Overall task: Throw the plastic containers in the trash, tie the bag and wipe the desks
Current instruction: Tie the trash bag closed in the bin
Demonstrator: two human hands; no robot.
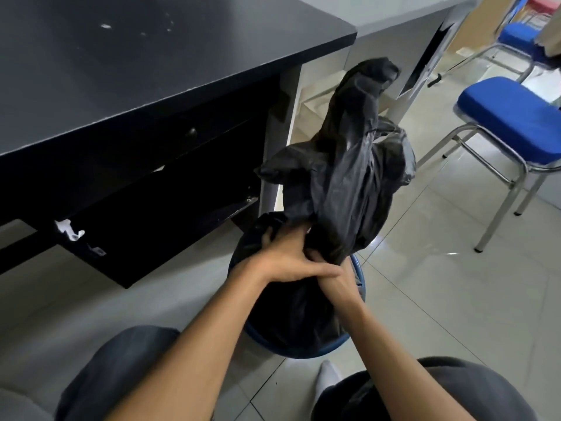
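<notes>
A black trash bag [349,177] sits in a round blue bin [306,352] on the tiled floor. Its gathered top stands up in two long twisted ends. My left hand [285,259] grips the bag's neck from the left, fingers curled into the plastic. My right hand [331,276] is mostly hidden under the left hand and holds the neck from below. The plastic containers are not visible. The black desk [127,65] is to the upper left, with pale smudges on its top.
The desk's dark drawers [170,165] hang open beside the bin. A grey desk [403,28] stands behind. Blue-cushioned metal chairs [510,117] are at the right. My knees and a white-socked foot [329,376] are at the bottom.
</notes>
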